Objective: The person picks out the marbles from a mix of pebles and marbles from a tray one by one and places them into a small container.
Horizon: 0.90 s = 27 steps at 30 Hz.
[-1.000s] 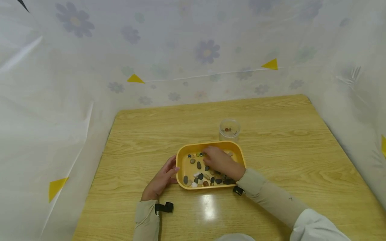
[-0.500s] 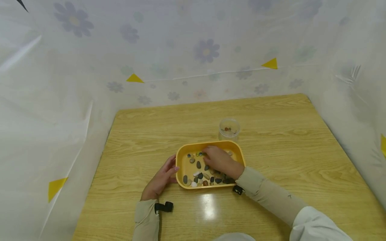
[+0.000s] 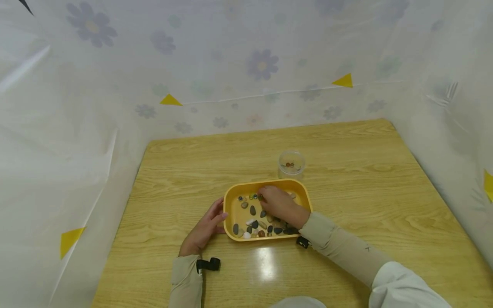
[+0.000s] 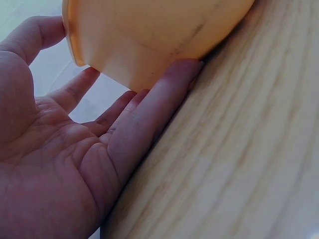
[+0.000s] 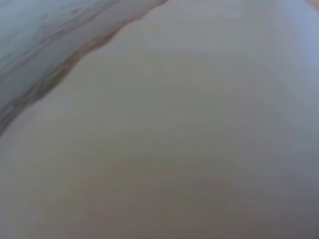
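Note:
In the head view, a yellow plastic tray (image 3: 235,234) holds several pebbles and glass marbles. Outside its left end, my left hand (image 3: 205,228) rests on the table with its thumb at the rim. In the left wrist view, the fairly straight fingers of that hand (image 4: 75,144) touch the tray's outer wall (image 4: 149,40). My right hand (image 3: 280,203) reaches down into the tray near the far wall. A dark greenish marble (image 3: 260,197) sits at its curled fingertips, beside a blue marble (image 3: 255,196). Blur fills the right wrist view, where no fingers show.
Behind the tray stands a clear round jar (image 3: 291,167) with a few marbles inside. The wood-grain table (image 3: 185,171) meets pale, flower-printed sheeting (image 3: 215,77) at its back edge. A black strap (image 3: 209,264) is on the left wrist.
The marble at my right fingertips shows more plainly now. My left hand keeps its place at the tray, and the whole head view has shifted slightly.

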Motion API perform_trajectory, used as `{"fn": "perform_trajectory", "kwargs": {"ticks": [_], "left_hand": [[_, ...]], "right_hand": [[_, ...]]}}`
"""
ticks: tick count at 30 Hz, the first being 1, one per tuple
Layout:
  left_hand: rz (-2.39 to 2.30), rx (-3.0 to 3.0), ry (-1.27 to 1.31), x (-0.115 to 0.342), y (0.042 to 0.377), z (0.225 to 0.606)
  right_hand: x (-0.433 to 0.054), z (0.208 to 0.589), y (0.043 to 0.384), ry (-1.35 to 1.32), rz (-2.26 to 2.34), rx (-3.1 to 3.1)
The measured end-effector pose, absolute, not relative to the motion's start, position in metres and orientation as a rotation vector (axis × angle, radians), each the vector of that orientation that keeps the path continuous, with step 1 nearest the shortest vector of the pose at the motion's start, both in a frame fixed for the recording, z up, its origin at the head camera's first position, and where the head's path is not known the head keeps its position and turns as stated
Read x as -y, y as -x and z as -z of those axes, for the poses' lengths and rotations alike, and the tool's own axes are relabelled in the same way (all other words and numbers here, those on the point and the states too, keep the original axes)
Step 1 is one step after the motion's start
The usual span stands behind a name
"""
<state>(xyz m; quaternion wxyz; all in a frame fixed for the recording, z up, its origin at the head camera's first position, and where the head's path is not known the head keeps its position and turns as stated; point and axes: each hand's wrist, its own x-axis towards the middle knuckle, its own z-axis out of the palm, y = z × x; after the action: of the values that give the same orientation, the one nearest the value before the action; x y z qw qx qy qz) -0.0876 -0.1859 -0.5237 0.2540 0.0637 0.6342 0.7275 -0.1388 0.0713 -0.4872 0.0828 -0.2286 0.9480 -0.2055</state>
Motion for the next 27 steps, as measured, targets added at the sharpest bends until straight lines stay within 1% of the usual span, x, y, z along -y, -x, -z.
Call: {"fn": "perform_trajectory", "kwargs": {"ticks": [19, 27], "left_hand": [[-1.961, -1.736, -0.140, 0.186, 0.086, 0.519], [-1.974, -1.719, -0.165, 0.185, 0.086, 0.520]], "right_hand": [[-0.073, 0.486, 0.139, 0.645, 0.671, -2.822], [-0.086, 0.474, 0.138, 0.597, 0.785, -2.795]]}}
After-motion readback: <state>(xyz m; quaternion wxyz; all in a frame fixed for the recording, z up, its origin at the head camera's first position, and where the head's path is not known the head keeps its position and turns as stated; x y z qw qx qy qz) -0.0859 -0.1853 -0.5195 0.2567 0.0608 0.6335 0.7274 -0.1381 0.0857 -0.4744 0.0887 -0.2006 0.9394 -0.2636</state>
